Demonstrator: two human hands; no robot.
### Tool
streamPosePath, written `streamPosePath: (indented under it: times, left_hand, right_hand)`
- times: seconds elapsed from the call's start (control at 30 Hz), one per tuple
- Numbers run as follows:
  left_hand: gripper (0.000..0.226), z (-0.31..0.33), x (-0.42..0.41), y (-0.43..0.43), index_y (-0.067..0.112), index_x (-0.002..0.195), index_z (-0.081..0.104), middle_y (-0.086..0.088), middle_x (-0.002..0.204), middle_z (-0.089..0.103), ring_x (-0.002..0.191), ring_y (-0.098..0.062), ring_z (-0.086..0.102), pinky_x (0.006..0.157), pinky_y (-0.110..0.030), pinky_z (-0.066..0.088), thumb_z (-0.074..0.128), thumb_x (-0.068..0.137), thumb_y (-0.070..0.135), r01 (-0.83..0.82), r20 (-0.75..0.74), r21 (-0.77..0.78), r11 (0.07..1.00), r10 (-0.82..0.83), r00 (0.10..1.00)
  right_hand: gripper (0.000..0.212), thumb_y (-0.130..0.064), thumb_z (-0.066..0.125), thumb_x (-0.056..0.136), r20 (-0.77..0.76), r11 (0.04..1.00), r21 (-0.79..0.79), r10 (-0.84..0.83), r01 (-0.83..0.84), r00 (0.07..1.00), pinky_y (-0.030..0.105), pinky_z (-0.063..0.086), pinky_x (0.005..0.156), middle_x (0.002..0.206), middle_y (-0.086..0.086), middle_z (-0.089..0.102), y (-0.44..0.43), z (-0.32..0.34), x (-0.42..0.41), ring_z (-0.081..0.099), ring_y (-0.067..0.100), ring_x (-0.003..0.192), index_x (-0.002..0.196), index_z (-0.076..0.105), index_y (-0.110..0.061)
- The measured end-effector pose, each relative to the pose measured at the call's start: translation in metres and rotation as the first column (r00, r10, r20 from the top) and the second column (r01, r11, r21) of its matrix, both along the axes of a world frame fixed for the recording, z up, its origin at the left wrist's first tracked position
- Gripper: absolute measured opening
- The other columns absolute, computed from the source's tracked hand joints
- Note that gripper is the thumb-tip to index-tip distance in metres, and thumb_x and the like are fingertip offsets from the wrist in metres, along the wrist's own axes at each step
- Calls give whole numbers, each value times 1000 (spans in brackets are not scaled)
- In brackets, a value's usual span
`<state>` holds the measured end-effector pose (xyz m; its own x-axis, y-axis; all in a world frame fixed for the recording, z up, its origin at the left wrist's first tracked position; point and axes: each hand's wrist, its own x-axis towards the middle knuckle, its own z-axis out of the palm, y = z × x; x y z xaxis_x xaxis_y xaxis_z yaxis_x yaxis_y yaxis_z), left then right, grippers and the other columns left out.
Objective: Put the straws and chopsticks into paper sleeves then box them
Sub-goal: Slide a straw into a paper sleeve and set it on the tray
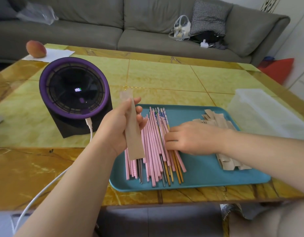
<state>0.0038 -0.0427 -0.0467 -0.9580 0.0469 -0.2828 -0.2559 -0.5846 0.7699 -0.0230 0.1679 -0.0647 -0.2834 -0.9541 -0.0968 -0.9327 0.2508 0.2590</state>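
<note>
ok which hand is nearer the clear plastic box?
Right. The right hand rests on the straws, the box off to its right; the left hand holds a paper sleeve above the tray's left end.

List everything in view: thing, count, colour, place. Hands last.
table: one, yellow-green, under everything
tray: one, teal, near edge of table
straws: many, pink, a few metal, left part of tray
chopsticks: several, yellow, among straws
sleeves: a pile, brown, right part of tray
held sleeve: one, brown, above straws
box: one, translucent white, right of tray
fan: one, purple and black, left of tray
peach: one, far left corner
sofa: one, grey, behind table
left hand: grips held sleeve
right hand: rests on straws
</note>
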Motion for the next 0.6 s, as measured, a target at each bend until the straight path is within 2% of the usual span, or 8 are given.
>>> streamPosePath:
  times: [0.33, 0.6]
  left_hand:
    - [24, 0, 2, 0, 12, 109, 65, 3, 69, 59, 53, -7, 53, 71, -28, 55, 49, 97, 26, 1, -2, -20, 1000, -1, 1000]
    - [24, 1, 3, 0, 13, 107, 65, 3, 68, 58, 53, -7, 51, 70, -28, 56, 48, 97, 27, -24, 3, -33, 999, 24, 1000]
  right_hand:
    - [21, 1, 63, 71, -28, 992, 73, 101, -99, 994, 39, 52, 50, 83, 5, 59, -11, 4, -9, 54, 25, 69, 87, 58, -11]
    - [17, 8, 68, 65, -70, 977, 73, 204, -199, 976, 31, 47, 42, 69, 8, 59, -11, 11, -10, 55, 27, 57, 70, 61, -7]
